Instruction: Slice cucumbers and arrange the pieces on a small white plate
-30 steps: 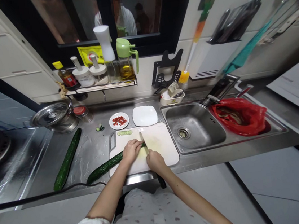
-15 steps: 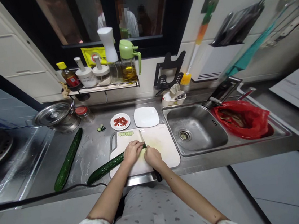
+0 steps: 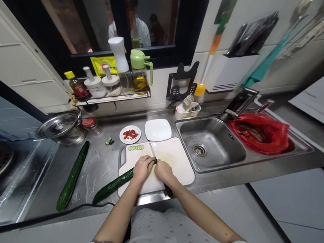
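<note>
My left hand (image 3: pixel 143 168) is closed over the right end of a long cucumber (image 3: pixel 113 186), pressing it on the white cutting board (image 3: pixel 178 167). In my right hand (image 3: pixel 164 171) is a kitchen knife (image 3: pixel 169 190); its black handle sticks out below the fist. The thin blade points away from me, close beside my left fingertips at the cucumber's cut end. A row of cucumber slices (image 3: pixel 135 148) lies at the board's top left. Left of the board rests a second, whole cucumber (image 3: pixel 73 177).
Behind the board are a plate of chopped red pieces (image 3: pixel 130 134) and a white plate (image 3: pixel 157 130). Cucumber scraps (image 3: pixel 109 141) lie left of them. To the right is the sink (image 3: pixel 212 143) with a red plastic bag (image 3: pixel 261 135). A lidded pot (image 3: pixel 61 130) stands back left.
The view has shifted slightly, so everything sits a little lower. Both hands keep their hold, and the blade now stands closer to upright beside the cucumber's end.
</note>
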Tool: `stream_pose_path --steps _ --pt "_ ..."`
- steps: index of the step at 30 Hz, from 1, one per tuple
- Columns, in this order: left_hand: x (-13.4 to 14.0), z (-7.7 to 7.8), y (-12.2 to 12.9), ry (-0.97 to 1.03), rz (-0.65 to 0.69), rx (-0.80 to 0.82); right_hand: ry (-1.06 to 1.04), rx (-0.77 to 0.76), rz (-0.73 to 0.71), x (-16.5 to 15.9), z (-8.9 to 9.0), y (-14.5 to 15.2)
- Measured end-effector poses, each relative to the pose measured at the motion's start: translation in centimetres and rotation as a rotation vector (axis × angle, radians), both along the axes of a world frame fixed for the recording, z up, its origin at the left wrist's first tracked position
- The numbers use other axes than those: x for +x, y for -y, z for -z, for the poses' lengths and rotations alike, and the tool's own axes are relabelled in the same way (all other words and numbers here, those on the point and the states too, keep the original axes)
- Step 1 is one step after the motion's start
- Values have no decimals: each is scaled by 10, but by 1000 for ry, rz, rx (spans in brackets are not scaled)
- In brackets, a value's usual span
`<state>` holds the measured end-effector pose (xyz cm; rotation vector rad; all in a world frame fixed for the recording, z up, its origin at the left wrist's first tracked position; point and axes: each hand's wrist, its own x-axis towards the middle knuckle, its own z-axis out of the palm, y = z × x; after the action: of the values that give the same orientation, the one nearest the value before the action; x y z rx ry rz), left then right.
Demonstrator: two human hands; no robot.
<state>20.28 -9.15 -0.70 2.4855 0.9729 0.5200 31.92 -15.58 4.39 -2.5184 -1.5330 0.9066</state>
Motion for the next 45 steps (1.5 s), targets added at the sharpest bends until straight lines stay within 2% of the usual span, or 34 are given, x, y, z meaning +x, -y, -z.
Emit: stream_pose_path --steps 13,24,32,45 --pt "0 -1 0 -14 -9 -37 54 -69 -7 -6 8 34" --pt "0 1 0 -1 -14 -18 35 -28 0 -3 5 11" --pt "1 1 0 -9 -20 -29 15 14 1 1 10 -6" --pt "0 0 0 1 -16 -16 21 -50 1 -2 1 5"
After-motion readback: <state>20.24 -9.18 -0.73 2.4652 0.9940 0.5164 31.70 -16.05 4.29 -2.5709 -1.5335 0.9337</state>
